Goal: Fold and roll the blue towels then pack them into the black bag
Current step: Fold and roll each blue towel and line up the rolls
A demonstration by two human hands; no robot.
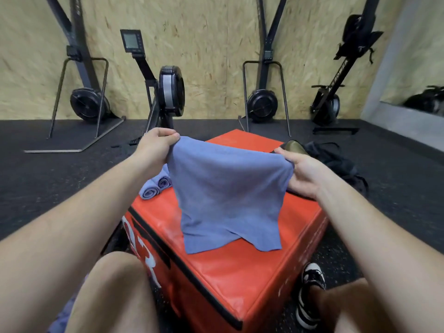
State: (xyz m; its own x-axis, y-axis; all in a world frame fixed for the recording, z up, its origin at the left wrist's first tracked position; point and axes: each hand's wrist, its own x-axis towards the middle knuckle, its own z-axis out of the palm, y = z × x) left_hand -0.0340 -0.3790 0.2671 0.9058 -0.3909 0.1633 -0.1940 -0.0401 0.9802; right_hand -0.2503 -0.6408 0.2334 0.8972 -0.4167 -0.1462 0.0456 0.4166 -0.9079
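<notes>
Presently holds the blue towel (228, 188) stretched by its top corners, one pinched in the left hand (156, 143), one in the right hand (300, 174), hem resting on the red plyo box (240, 272), apparently to lay it flat for folding.

blue towel (228, 195), red box (240, 272), bag (336, 159) seemingly black.

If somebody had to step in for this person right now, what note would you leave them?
Hands: left hand and right hand each pinch a top corner of a blue towel, hanging open, its lower edge on the red box.
Done: two rolled towels lie on the box's far left.
Left: fold and roll this one, then pack all into the black bag beyond the right hand.
</notes>
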